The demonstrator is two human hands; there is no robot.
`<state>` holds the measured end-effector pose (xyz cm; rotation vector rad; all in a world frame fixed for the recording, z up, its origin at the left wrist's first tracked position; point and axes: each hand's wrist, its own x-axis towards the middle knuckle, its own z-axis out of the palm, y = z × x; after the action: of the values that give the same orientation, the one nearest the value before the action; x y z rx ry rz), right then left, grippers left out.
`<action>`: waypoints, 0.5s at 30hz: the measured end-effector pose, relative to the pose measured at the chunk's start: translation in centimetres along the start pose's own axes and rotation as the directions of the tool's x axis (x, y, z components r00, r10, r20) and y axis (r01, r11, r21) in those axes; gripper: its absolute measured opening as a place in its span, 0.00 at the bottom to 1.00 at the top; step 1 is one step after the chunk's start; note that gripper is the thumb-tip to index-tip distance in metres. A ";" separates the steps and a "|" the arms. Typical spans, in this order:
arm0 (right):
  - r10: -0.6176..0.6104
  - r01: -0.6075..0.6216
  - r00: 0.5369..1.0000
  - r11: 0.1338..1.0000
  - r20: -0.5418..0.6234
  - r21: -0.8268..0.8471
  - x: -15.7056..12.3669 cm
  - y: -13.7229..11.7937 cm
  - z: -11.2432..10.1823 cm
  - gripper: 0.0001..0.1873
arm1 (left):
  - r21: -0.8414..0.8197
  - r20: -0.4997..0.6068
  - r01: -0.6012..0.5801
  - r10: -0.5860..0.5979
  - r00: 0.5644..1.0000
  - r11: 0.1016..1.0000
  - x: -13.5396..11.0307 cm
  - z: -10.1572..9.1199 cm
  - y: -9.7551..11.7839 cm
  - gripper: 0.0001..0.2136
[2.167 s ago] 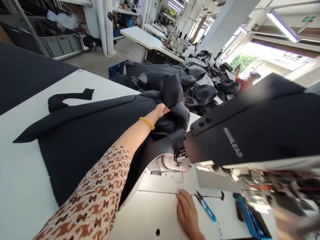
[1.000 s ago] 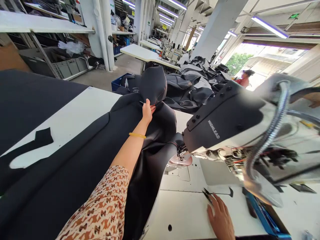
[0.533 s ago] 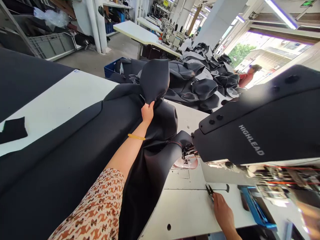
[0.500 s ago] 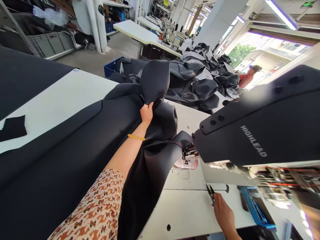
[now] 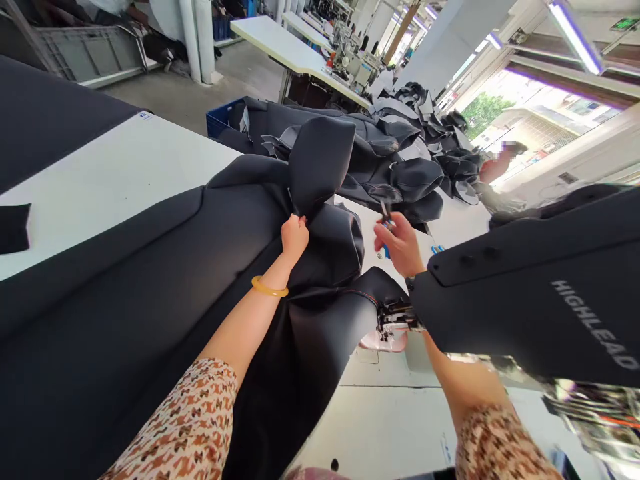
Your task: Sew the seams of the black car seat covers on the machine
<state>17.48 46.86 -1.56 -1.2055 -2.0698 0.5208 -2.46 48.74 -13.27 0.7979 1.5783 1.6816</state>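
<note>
A large black leather-like seat cover (image 5: 175,280) with stitched seams spreads over the table at the left and centre. My left hand (image 5: 295,238) is closed on it, pinching the cover just below a raised rounded flap. Beyond the sewing machine head (image 5: 515,287), my right hand (image 5: 400,245) grips a pair of thread snips (image 5: 385,212), blades pointing up and away. The machine partly covers my right forearm. Part of the cover lies at the machine's needle and presser foot (image 5: 393,320).
Behind the cover are piled more black covers (image 5: 415,177) and a blue crate (image 5: 217,120). A small black scrap (image 5: 15,229) lies on the white table (image 5: 115,173) at the left. Another sewing table (image 5: 280,47) stands farther back. A person (image 5: 495,167) is at the far right.
My right hand has moved from the machine bed at the lower right to behind the machine head, carrying the snips. My left hand keeps its hold on the cover. The view has shifted slightly.
</note>
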 end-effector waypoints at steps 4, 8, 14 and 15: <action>-0.082 0.003 0.950 0.967 0.303 0.255 7.4 -1.7 5.6 0.21 | 0.014 0.011 -0.047 0.047 0.999 0.999 0.1 -0.4 0.7 0.15; -0.057 0.083 0.925 0.995 0.376 -0.052 9.1 -2.1 7.7 0.13 | -0.078 0.021 -0.064 0.066 0.998 0.995 0.3 -0.2 0.4 0.12; -0.086 0.312 0.900 0.811 0.428 -0.495 8.4 -0.4 5.7 0.17 | -0.221 0.080 -0.086 0.106 0.991 0.971 0.0 1.0 0.4 0.10; -0.112 0.364 0.895 0.744 0.432 -0.561 8.5 -0.2 5.4 0.17 | -0.235 0.095 -0.093 0.118 0.988 0.967 -0.2 1.1 0.4 0.10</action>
<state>10.56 54.11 -2.18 -1.2162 -2.8263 -0.1193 -1.47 49.24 -12.77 0.8500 1.2581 1.8255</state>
